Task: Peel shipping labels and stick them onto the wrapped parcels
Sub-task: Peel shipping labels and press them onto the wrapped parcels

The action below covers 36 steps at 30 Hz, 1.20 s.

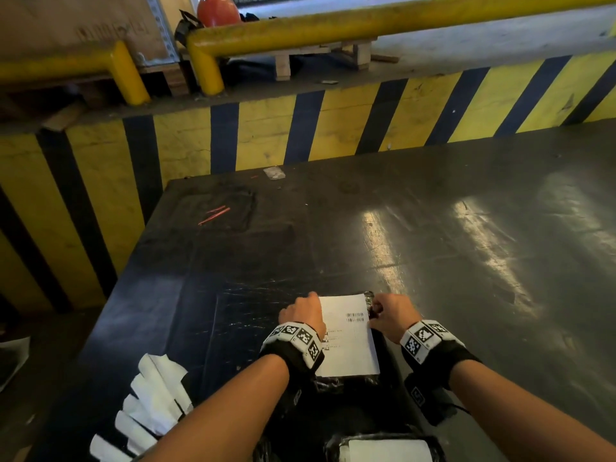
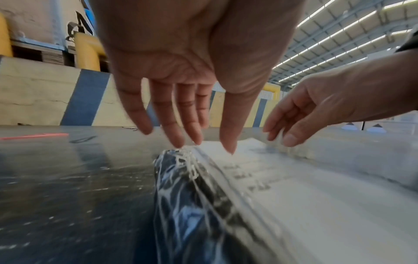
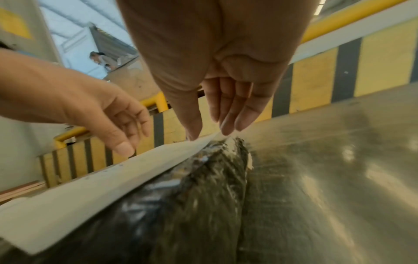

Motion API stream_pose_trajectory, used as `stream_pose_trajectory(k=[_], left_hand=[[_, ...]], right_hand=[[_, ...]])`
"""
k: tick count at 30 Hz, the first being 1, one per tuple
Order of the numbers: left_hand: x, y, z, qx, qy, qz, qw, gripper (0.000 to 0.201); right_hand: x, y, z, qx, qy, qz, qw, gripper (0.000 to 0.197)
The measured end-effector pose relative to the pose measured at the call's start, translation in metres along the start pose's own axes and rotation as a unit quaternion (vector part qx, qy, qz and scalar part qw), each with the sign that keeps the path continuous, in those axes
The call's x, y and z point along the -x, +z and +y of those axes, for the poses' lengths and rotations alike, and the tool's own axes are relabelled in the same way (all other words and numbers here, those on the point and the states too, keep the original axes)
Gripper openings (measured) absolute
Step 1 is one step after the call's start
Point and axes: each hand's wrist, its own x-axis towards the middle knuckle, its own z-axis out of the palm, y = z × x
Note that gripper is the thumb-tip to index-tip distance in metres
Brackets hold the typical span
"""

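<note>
A white shipping label [image 1: 350, 345] lies on a dark film-wrapped parcel [image 1: 333, 383] near the table's front edge. My left hand [image 1: 308, 301] has straight fingers, and their tips touch the label's far left edge. My right hand [image 1: 378, 308] pinches the label's far right corner between thumb and fingers. In the left wrist view the left hand [image 2: 192, 141] points down at the parcel [image 2: 187, 196] beside the label [image 2: 316, 196]. In the right wrist view the right hand [image 3: 208, 134] holds the label [image 3: 90, 187] slightly lifted off the parcel [image 3: 203, 187].
The black table [image 1: 466, 228] is glossy. White backing strips [image 1: 153, 395] lie at the front left. A second labelled parcel [image 1: 390, 450] sits at the bottom edge. Red strips [image 1: 215, 215] and a plastic scrap [image 1: 274, 173] lie farther back. A yellow-black barrier [image 1: 266, 128] stands behind.
</note>
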Motion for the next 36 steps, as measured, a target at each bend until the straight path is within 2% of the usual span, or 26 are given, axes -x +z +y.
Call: stream_pose_trajectory(k=[1,4,7,9,13,19,23,26,29,32,36], left_hand=[[-0.001,-0.003,0.001,-0.009,0.02,0.006,1.0,0.038],[-0.007,-0.007,0.006,0.007,0.097,0.001,0.995,0.041],[-0.011,0.0,0.012,-0.007,0.186,-0.028,0.982,0.038],[-0.013,0.008,0.014,-0.038,0.214,-0.054,0.975,0.043],[-0.016,0.012,0.008,-0.121,0.211,-0.091,0.966,0.064],[-0.022,-0.001,-0.009,-0.146,0.166,-0.122,0.968,0.064],[-0.02,-0.009,-0.013,-0.155,0.152,-0.138,0.966,0.063],[-0.019,-0.011,-0.004,-0.159,0.152,-0.123,0.968,0.064],[-0.014,-0.007,0.01,-0.155,0.193,-0.103,0.963,0.062],[-0.015,-0.002,0.013,-0.154,0.203,-0.13,0.958,0.062],[-0.02,-0.007,0.003,-0.158,0.19,-0.145,0.958,0.062]], right_hand=[[-0.001,-0.001,0.0,0.02,-0.035,0.011,0.999,0.008],[-0.01,0.003,-0.002,0.04,-0.129,0.017,0.991,0.038],[-0.016,0.011,-0.006,0.048,-0.201,-0.023,0.978,0.04],[-0.02,0.016,-0.004,0.068,-0.217,-0.05,0.972,0.038],[-0.02,0.017,0.007,0.146,-0.145,-0.106,0.973,0.051],[-0.015,0.013,0.011,0.152,-0.11,-0.094,0.978,0.052],[-0.013,0.005,0.007,0.169,-0.088,-0.116,0.975,0.056],[-0.016,-0.004,-0.002,0.184,-0.1,-0.117,0.971,0.057],[-0.02,-0.004,-0.015,0.189,-0.132,-0.13,0.964,0.055],[-0.018,0.005,-0.016,0.173,-0.128,-0.149,0.965,0.051],[-0.013,0.007,-0.007,0.162,-0.109,-0.139,0.971,0.055]])
